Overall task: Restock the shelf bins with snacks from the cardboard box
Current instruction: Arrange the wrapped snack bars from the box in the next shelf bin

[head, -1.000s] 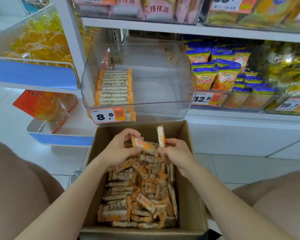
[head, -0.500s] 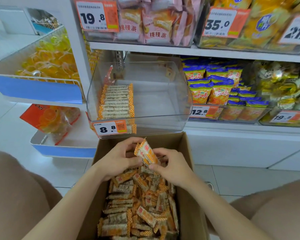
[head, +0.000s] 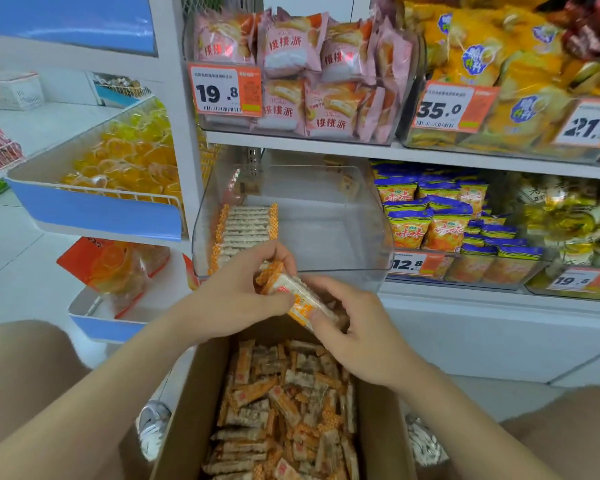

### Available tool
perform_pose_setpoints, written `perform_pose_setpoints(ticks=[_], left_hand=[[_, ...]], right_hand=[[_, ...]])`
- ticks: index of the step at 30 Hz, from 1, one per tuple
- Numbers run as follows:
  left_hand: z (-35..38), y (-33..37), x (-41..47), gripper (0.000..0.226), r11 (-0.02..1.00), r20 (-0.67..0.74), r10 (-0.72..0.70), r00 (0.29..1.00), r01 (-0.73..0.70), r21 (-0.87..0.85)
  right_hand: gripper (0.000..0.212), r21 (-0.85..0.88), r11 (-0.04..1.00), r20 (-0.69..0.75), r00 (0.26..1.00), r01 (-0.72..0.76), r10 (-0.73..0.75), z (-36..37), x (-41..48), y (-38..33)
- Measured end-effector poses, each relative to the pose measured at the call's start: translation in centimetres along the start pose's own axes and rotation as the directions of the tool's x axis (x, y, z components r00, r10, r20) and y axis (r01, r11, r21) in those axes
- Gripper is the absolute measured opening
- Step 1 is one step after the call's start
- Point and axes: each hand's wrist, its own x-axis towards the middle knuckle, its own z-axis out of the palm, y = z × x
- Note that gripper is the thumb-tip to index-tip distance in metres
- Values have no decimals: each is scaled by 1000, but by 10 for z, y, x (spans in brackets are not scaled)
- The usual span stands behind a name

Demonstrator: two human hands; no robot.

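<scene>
Hands: left hand and right hand both curl around a small bundle of wrapped snack bars, held above the cardboard box.
Box: loose bars heaped inside.
Bin: clear shelf bin just behind the hands, one neat row of bars along its left side.

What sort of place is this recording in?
Likely a retail snack shop: orange price tags on clear shelf bins, bagged snacks sorted by kind, and a cardboard box of snack bars.
</scene>
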Motion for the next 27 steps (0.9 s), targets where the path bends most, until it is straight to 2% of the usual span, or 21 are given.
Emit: perform_pose_setpoints(ticks=[2, 4, 7, 10, 12, 14, 16, 18, 20, 23, 27], left_hand=[[-10, 3, 8, 38, 999, -25, 10, 1000, -12, -50], [-18, -1, 20, 47, 1000, -94, 11, 996, -10, 2], [-29, -19, 45, 44, 935, -268, 21, 963, 76, 347], [-27, -39, 68, 29, 802, -293, 58, 954, 130, 583], [-21, -44, 83, 25, 751, -188, 55, 981, 84, 655], [-15, -40, 95, 23, 759, 19, 26, 999, -32, 650], [-12, -35, 104, 21, 789, 236, -10, 972, -138, 599], [-15, -36, 111, 20, 795, 358, -41, 933, -186, 577], [-18, -41, 116, 17, 804, 404, -30, 914, -218, 553], [-20, -45, 121, 15, 828, 437, -29, 899, -224, 515], [-29, -45, 124, 23, 818, 404, -108, 908, -150, 555]], right_hand=[[42, -23, 1000, 18, 1000, 5, -5, -10, 17, -4], [44, -142, 990, -9, 1000, 14, -15, -20, 40, 1], [49, -359, 933, -70, 997, -9, -17, -33, 86, 18], [51, -622, 783, -8, 1000, -1, -5, -40, 132, 43], [53, -753, 658, 51, 997, -3, 63, -35, 164, 62], [52, -828, 561, 106, 985, 11, 137, -25, 191, 79], [51, -877, 480, 139, 972, 32, 188, -14, 215, 93], [50, -902, 429, 148, 965, 42, 216, -6, 234, 105], [47, -916, 398, 146, 962, 44, 230, -1, 249, 114], [41, -913, 406, 130, 967, 32, 218, 6, 264, 126], [45, -882, 461, 30, 965, -97, 259, 20, 272, 129]])
